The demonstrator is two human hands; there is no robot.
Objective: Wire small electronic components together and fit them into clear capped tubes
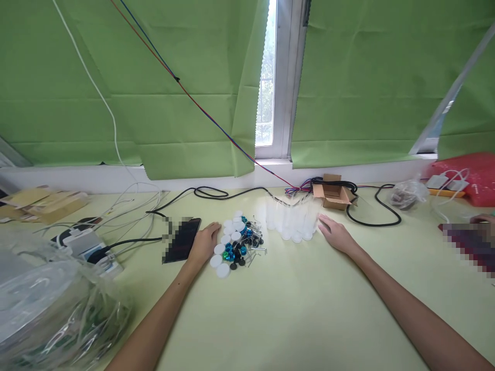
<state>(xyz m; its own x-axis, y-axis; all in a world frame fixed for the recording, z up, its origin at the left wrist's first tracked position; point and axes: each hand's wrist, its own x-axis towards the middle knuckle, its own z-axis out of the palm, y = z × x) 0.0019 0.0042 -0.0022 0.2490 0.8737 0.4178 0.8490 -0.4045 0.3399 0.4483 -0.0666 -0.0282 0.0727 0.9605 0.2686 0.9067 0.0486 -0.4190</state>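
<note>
My left hand [204, 241] lies on the table with its fingers stretched out, holding nothing. It is between a dark phone [183, 241] and a group of round white caps [219, 250]. Beside the caps are loose blue metallic knobs [231, 252], black round pieces [242, 262] and small L-shaped hex keys [252, 257]. Several frosted, translucent plastic tubes [296, 221] lie together right of this pile. My right hand [335, 234] rests flat at their right end, fingers extended and empty. Whether its fingertips touch the tubes, I cannot tell.
Behind the tubes stands an open cardboard box [334, 196] among black cables [377, 225]. A clear plastic bag [58, 309] fills the near left, by a power strip [93, 250]. At the right edge, another person's hand [483, 219] is near a blurred-out device [469, 245].
</note>
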